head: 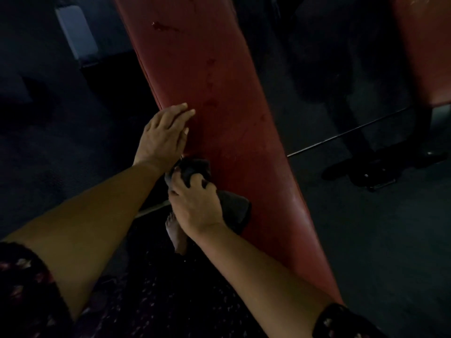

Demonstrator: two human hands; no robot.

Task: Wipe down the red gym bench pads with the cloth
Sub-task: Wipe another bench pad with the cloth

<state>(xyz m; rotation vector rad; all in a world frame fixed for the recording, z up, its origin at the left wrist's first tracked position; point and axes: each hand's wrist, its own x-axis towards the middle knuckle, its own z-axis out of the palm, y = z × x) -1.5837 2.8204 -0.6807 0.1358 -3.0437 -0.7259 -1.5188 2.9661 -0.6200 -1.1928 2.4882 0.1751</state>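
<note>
A long red bench pad runs from the top centre down to the lower right, with dark smudges along its surface. My left hand rests flat on the pad's left edge, fingers straight. Just below it, my right hand grips a dark cloth bunched against the pad's left side. Part of the cloth sticks out above my fingers and part trails to the right of my wrist.
A second red pad stands at the upper right. Black bench frame parts and a foot plate lie on the dark floor to the right. A pale rectangular thing sits at upper left. A bare foot shows below the cloth.
</note>
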